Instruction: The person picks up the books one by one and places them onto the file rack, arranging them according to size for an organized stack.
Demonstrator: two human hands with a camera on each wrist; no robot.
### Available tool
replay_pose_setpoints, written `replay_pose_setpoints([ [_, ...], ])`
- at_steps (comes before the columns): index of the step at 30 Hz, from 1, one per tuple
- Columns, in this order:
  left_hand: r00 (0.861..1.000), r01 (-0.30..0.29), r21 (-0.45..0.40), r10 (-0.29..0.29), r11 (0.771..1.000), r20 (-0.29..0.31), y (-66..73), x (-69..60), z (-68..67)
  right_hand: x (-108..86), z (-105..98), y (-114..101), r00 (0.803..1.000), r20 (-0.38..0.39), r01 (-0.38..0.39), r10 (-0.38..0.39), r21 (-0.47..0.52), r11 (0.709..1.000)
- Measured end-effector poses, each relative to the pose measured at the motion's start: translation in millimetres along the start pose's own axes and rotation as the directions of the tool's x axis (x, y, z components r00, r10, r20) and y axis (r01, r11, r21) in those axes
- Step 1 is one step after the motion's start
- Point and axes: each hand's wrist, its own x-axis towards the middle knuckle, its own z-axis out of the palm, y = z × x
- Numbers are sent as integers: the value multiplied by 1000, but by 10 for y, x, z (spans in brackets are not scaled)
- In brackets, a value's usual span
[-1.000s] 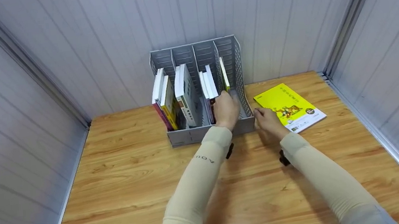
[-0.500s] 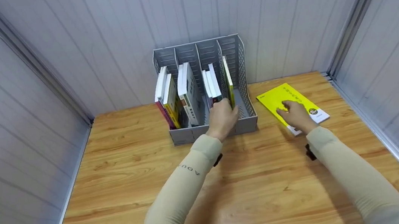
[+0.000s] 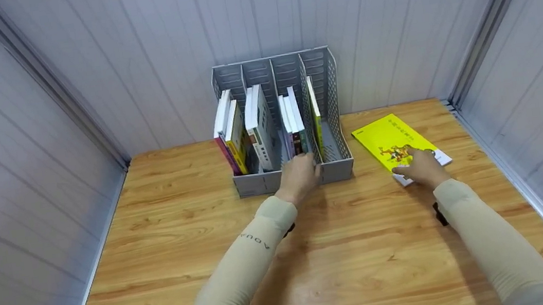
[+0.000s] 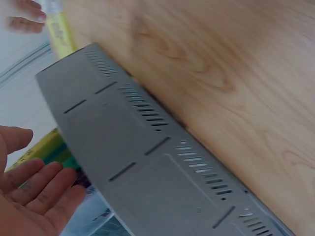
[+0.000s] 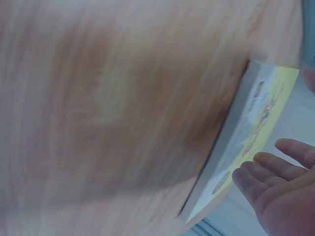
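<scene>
A grey file rack (image 3: 336,171) with several compartments stands against the back wall, books upright in it. My left hand (image 3: 299,176) is at the rack's front edge, below the third compartment's books (image 3: 293,118). The left wrist view shows its fingers (image 4: 47,184) loosely extended, holding nothing. On the right lies a yellow book (image 3: 378,134) with a white lower strip. Over its near edge is my right hand (image 3: 422,167), thumb and fingers spread. In the right wrist view its fingers (image 5: 278,169) are extended beside the book; whether they touch it I cannot tell.
A thin yellow-edged book (image 3: 317,121) leans in the rightmost compartment. White and yellow books (image 3: 233,136) fill part of the leftmost one, and thick white books (image 3: 259,128) stand in the second. Panelled walls enclose the wooden table (image 3: 348,267) at the back and sides.
My right hand has left the rack's right corner and moved right over the yellow book, its fingers spreading. My left hand has drawn back from the rightmost compartments to the rack's front edge.
</scene>
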Motion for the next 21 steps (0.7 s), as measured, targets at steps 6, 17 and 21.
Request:
replay_pose_setpoints([
  [6, 998, -45, 157, 51, 987, -31, -60, -3, 137, 5, 38, 85, 999, 41, -6, 7, -25, 1000],
  [17, 993, -96, 325, 112, 941, -30, -78, 24, 253, 13, 89, 83, 998, 57, -10, 16, -108, 994],
  [21, 992, -104, 345, 124, 933, -36, -87, 34, 259, 17, 85, 76, 998, 51, -14, 22, -141, 990],
])
